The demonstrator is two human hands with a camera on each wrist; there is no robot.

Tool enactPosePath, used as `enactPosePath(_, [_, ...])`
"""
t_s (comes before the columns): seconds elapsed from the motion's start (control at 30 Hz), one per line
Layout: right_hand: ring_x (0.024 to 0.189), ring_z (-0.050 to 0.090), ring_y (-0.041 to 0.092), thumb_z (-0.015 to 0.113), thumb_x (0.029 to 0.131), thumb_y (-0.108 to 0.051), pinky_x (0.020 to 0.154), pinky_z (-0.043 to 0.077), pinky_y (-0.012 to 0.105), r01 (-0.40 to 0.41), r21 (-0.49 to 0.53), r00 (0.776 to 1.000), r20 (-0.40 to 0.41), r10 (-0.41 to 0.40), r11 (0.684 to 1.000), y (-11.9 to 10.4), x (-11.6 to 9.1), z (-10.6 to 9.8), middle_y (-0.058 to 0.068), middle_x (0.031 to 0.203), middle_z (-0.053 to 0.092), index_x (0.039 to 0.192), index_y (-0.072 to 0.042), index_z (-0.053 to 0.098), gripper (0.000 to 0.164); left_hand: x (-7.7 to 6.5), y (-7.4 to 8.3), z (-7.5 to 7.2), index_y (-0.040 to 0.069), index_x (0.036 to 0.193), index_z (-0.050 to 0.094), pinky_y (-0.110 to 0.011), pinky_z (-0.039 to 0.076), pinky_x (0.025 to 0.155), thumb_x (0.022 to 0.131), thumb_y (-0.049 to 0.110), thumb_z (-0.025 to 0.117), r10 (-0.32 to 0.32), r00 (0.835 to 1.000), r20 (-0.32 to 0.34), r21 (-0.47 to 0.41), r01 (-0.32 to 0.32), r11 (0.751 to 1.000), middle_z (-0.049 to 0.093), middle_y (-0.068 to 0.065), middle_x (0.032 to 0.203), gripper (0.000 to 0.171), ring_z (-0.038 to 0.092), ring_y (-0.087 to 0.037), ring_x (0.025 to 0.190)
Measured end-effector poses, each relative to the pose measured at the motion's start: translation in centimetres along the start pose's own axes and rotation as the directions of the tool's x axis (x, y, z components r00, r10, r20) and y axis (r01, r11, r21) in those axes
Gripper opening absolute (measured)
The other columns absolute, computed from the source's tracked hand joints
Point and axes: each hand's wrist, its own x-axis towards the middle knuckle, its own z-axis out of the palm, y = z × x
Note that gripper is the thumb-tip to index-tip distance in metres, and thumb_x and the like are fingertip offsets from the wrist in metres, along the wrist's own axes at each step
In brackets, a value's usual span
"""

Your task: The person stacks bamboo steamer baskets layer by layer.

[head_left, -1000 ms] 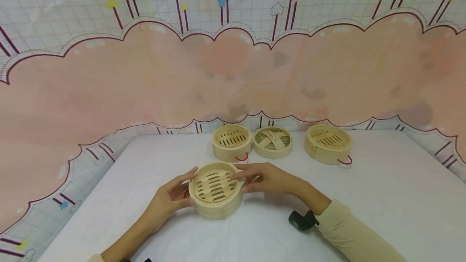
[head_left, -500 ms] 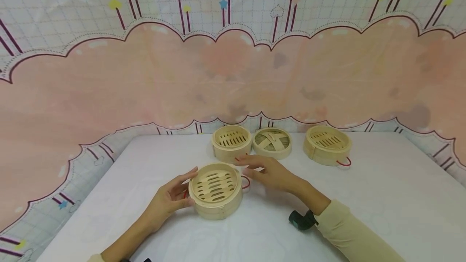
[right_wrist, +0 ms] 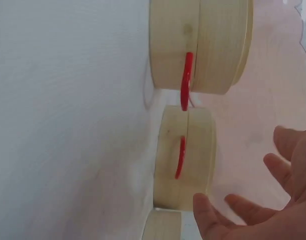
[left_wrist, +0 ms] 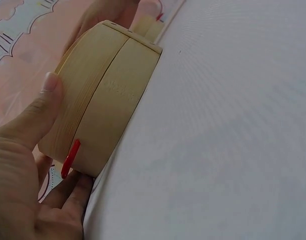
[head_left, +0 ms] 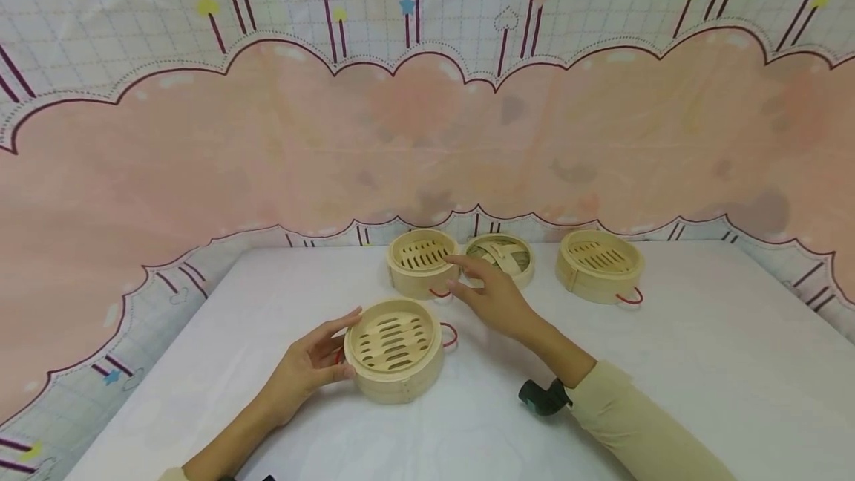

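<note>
A round bamboo steamer basket [head_left: 397, 340] with a slotted inner floor and red loop handles sits near the middle of the white table. My left hand [head_left: 303, 370] holds its left side, thumb and fingers spread around the wall; in the left wrist view the thumb presses the steamer wall [left_wrist: 108, 95] above a red handle. Behind it stands a second bamboo steamer basket [head_left: 417, 258]. Over that basket's right rim reaches my right hand [head_left: 494, 299], fingers spread with nothing between them. The right wrist view shows this hand [right_wrist: 258, 215] beside the second basket [right_wrist: 198, 160].
A woven bamboo lid [head_left: 501, 251] rests at the back, partly behind my right hand. Farther right is another steamer basket [head_left: 594, 269] with a red handle. A patterned cloth backdrop [head_left: 427, 147] rises at the table's far edge. A black device [head_left: 542, 398] hangs at my right wrist.
My right hand has let go of the near basket's right side, uncovering its red handle, and moved back to the second basket. My left hand stays on the near basket.
</note>
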Motion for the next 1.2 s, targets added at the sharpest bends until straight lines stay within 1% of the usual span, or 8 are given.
enactPosePath(0.13, [0.122, 0.048, 0.034, 0.063, 0.094, -0.02, 0.094, 0.047, 0.048, -0.028, -0.024, 0.999, -0.017, 0.027, 0.999, -0.2, 0.6, 0.5, 0.008, 0.135, 0.052, 0.134, -0.015, 0.056, 0.041, -0.1, 0.1, 0.0, -0.001, 0.143, 0.04, -0.024, 0.037, 0.102, 0.079, -0.005, 0.073, 0.001, 1.0, -0.003, -0.003, -0.001, 1.0, 0.028, -0.016, 0.153, 0.072, 0.046, -0.018, 0.127])
enactPosePath(0.37, [0.121, 0.051, 0.035, 0.065, 0.093, -0.024, 0.098, 0.042, 0.052, -0.018, -0.03, 0.999, -0.032, 0.017, 0.999, 0.3, 1.2, 1.4, 0.009, 0.134, 0.054, 0.131, -0.012, 0.058, 0.041, -0.3, -0.1, -0.2, 0.002, 0.144, 0.039, -0.022, 0.035, 0.103, 0.081, -0.004, 0.071, -0.024, 1.0, 0.004, -0.014, 0.024, 1.0, 0.03, -0.012, 0.153, 0.071, 0.043, -0.018, 0.129])
enactPosePath(0.63, [0.133, 0.038, 0.03, 0.063, 0.094, -0.025, 0.092, 0.048, 0.049, -0.033, -0.014, 0.998, -0.047, 0.032, 0.999, 0.8, 2.0, 1.9, 0.016, 0.145, 0.042, 0.13, -0.012, 0.059, 0.039, -0.3, 0.1, -0.1, 0.003, 0.145, 0.039, -0.024, 0.035, 0.103, 0.082, -0.003, 0.07, -0.026, 1.0, 0.005, -0.01, 0.026, 1.0, 0.03, -0.012, 0.153, 0.07, 0.043, -0.02, 0.13])
enactPosePath(0.73, [0.132, 0.039, 0.031, 0.064, 0.093, -0.023, 0.093, 0.047, 0.051, -0.016, -0.017, 0.998, -0.063, 0.014, 1.0, 0.7, 2.0, 2.2, 0.015, 0.143, 0.045, 0.129, -0.01, 0.06, 0.038, -0.3, 0.1, -0.1, 0.003, 0.144, 0.039, -0.024, 0.035, 0.103, 0.082, -0.003, 0.071, -0.029, 1.0, 0.006, -0.003, 0.029, 1.0, 0.029, -0.012, 0.153, 0.07, 0.042, -0.022, 0.13])
enactPosePath(0.87, [0.133, 0.038, 0.032, 0.064, 0.093, -0.022, 0.102, 0.035, 0.056, -0.013, -0.015, 0.997, -0.072, 0.012, 1.0, 0.6, 2.0, 2.7, 0.017, 0.14, 0.047, 0.127, -0.007, 0.061, 0.037, -0.4, -0.1, 0.0, 0.003, 0.145, 0.039, -0.024, 0.034, 0.104, 0.082, -0.004, 0.07, -0.013, 1.0, 0.012, -0.003, 0.013, 1.0, 0.028, -0.012, 0.153, 0.07, 0.042, -0.023, 0.13])
enactPosePath(0.97, [0.136, 0.033, 0.035, 0.063, 0.094, -0.023, 0.106, 0.027, 0.058, -0.017, -0.022, 0.997, -0.07, 0.015, 1.0, 0.8, 2.1, 3.0, 0.02, 0.143, 0.043, 0.126, -0.007, 0.062, 0.036, -0.4, -0.2, 0.0, 0.001, 0.145, 0.038, -0.024, 0.033, 0.105, 0.083, -0.004, 0.07, 0.004, 1.0, 0.02, -0.014, -0.003, 1.0, 0.028, -0.014, 0.153, 0.07, 0.043, -0.021, 0.13])
enactPosePath(1.13, [0.137, 0.03, 0.036, 0.063, 0.093, -0.024, 0.106, 0.027, 0.059, -0.01, -0.054, 0.997, -0.078, 0.006, 0.998, 1.1, 2.4, 3.2, 0.023, 0.145, 0.039, 0.126, -0.009, 0.062, 0.036, -0.3, -0.3, -0.1, 0.001, 0.145, 0.038, -0.024, 0.033, 0.105, 0.083, -0.004, 0.069, 0.03, 0.999, 0.026, 0.002, -0.03, 1.0, 0.028, -0.014, 0.153, 0.07, 0.043, -0.021, 0.13])
enactPosePath(1.2, [0.136, 0.031, 0.036, 0.064, 0.093, -0.023, 0.105, 0.03, 0.059, 0.001, -0.072, 0.997, -0.079, -0.007, 0.997, 1.2, 2.6, 3.3, 0.024, 0.144, 0.039, 0.125, -0.008, 0.063, 0.035, -0.3, -0.4, -0.2, 0.001, 0.145, 0.038, -0.024, 0.033, 0.105, 0.083, -0.005, 0.069, 0.039, 0.999, 0.024, 0.009, -0.04, 0.999, 0.029, -0.014, 0.153, 0.07, 0.043, -0.022, 0.13])
